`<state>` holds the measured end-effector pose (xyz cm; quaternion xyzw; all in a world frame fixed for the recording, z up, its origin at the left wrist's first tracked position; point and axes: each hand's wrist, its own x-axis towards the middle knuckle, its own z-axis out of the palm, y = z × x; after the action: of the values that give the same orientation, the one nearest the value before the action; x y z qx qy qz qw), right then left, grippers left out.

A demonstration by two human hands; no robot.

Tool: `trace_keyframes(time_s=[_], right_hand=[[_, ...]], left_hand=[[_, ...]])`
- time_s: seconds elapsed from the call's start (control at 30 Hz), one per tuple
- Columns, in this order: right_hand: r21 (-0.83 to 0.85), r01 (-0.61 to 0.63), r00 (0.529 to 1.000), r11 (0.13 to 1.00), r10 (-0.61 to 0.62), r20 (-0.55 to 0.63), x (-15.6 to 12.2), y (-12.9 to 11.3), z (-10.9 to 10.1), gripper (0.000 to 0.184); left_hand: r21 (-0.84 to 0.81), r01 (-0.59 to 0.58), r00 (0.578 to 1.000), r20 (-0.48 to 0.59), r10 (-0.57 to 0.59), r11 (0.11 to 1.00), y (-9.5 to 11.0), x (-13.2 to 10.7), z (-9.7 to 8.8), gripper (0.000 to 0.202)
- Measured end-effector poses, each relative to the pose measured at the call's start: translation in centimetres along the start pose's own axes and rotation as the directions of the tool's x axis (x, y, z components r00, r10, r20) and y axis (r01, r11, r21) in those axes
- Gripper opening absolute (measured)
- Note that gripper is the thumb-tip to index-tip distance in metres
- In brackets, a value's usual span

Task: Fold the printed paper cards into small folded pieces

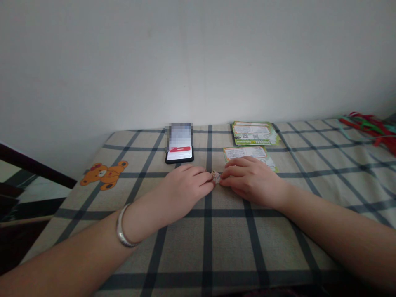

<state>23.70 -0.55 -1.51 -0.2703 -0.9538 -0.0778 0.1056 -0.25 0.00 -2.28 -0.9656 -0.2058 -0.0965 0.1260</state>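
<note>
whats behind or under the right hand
A green-edged printed leaflet shows just beyond the right hand, its near part covered. Checked cloth surrounds them; whatever lies directly beneath the hand is hidden.

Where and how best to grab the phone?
Likely with the left hand, once free of the small piece, from the near side, pinching the phone by its long edges: it is oblong, and the wall stands behind its far end.

Small piece [216, 177], perhaps paper, print illegible, edges behind fingers [204, 178].
</note>
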Motion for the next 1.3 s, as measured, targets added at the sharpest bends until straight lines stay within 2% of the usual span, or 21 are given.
trace_keyframes(time_s=[0.1,0.3,0.57,0.8,1.03,1.17,1.3], right_hand=[[0.021,0.005,1.000,1.000,-0.005,-0.004,0.0,0.1,0.0,0.019],[0.170,0.024,0.996,0.985,-0.009,-0.084,-0.6,1.1,0.2,0.020],[0.091,0.054,0.998,0.994,-0.051,-0.041,-0.6,1.3,0.0,0.019],[0.224,0.041,0.995,0.974,-0.020,-0.097,-0.9,1.7,0.0,0.019],[0.177,0.056,0.995,0.983,-0.040,-0.090,-0.6,1.6,-0.2,0.017],[0.217,0.050,0.995,0.975,-0.030,-0.095,-1.0,2.2,-0.1,0.019],[0.301,0.078,0.994,0.950,-0.050,-0.100,-1.0,3.0,0.0,0.017]], left_hand=[[0.010,-0.002,1.000,0.006,0.002,1.000,0.2,0.1,-0.2,0.027],[0.007,-0.023,1.000,-0.019,0.024,1.000,-0.2,0.0,-0.7,0.029],[0.030,-0.024,1.000,0.013,0.024,0.999,-0.2,0.0,-1.5,0.025],[-0.021,-0.034,0.999,0.011,0.034,0.999,-1.0,-0.4,-1.7,0.027],[-0.003,-0.041,0.999,-0.011,0.041,0.999,-0.6,-0.3,-1.5,0.026],[0.017,-0.031,0.999,-0.042,0.031,0.999,-0.2,-0.1,-1.2,0.023],[-0.060,-0.015,0.997,-0.079,0.011,0.998,-0.6,0.0,-1.0,0.024]])
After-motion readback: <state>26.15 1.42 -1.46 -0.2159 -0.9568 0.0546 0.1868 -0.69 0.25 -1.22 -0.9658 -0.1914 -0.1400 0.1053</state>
